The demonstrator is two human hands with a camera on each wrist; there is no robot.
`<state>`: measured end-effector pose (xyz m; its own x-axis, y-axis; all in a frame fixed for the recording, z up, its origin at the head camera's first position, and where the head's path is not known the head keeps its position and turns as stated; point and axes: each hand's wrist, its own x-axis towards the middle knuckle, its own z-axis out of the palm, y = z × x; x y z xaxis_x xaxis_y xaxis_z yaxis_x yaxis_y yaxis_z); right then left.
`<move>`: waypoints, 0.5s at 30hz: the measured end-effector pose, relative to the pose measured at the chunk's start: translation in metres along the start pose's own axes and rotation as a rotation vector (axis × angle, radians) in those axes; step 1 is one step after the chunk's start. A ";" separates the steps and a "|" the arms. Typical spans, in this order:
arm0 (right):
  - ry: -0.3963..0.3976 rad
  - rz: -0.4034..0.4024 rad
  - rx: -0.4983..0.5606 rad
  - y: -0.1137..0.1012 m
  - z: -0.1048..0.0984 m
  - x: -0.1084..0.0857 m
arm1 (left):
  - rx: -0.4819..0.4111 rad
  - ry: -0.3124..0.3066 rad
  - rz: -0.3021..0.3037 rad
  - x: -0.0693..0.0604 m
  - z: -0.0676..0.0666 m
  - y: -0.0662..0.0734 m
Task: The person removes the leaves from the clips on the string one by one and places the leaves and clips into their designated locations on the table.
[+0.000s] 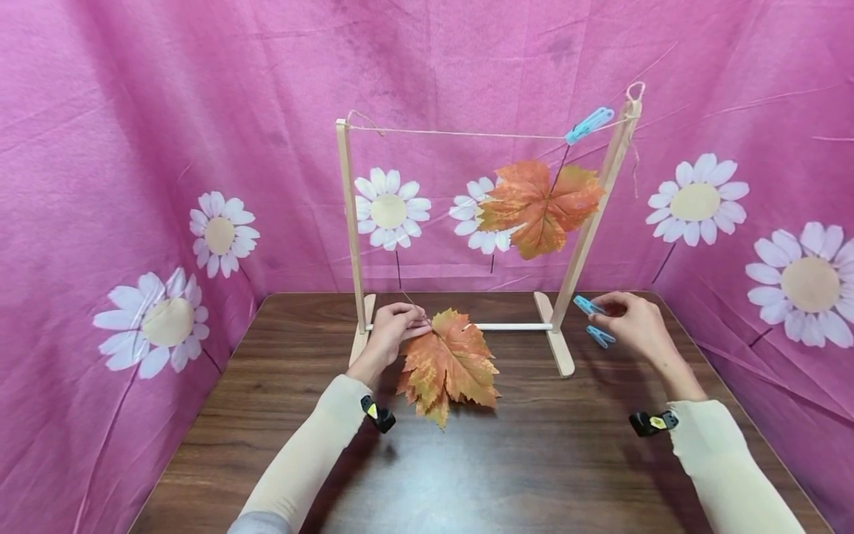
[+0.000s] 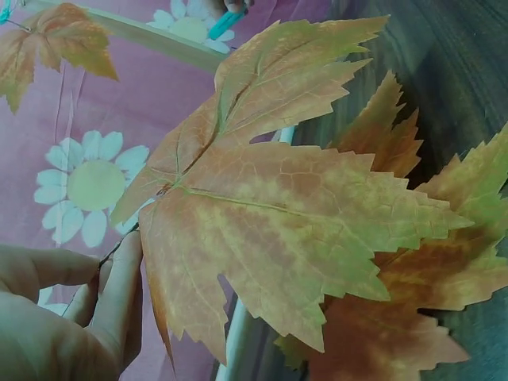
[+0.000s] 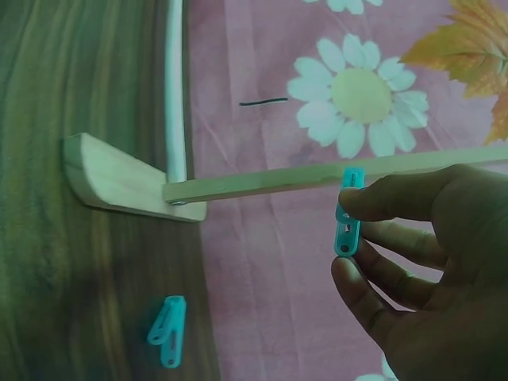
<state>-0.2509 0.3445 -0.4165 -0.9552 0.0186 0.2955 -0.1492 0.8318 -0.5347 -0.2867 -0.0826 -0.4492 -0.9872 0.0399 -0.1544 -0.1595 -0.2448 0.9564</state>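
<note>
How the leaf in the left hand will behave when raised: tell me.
The leaf is likely light, judging by its thin look. Pinched at one end by the left hand, it may swing. Its jagged points could snag or bend.

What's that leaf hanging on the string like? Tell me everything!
The hanging leaf is orange with yellowish-green patches, jagged-edged and veined, perhaps fabric or plastic. Its thin dark stem points up, held at the string by a blue clip. It hangs near the right post; whether they touch, I can't tell.
</note>
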 end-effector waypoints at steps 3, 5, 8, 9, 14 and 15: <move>-0.013 0.003 -0.008 0.006 0.005 -0.001 | -0.008 -0.002 -0.001 -0.001 0.000 -0.005; -0.017 0.006 -0.013 0.010 0.008 -0.002 | -0.016 -0.005 -0.003 -0.001 0.000 -0.008; -0.026 0.015 -0.018 0.017 0.014 -0.003 | -0.032 0.000 -0.014 -0.002 0.000 -0.013; -0.030 0.019 -0.018 0.019 0.016 -0.004 | -0.032 0.002 -0.018 -0.002 0.000 -0.015; -0.064 0.050 -0.010 0.028 0.025 -0.007 | -0.025 0.008 -0.045 -0.001 -0.002 -0.026; -0.072 0.058 -0.009 0.030 0.026 -0.008 | -0.022 0.010 -0.049 -0.001 -0.002 -0.029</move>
<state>-0.2545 0.3545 -0.4554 -0.9782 0.0267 0.2061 -0.0914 0.8353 -0.5422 -0.2817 -0.0778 -0.4770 -0.9780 0.0425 -0.2040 -0.2079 -0.2640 0.9418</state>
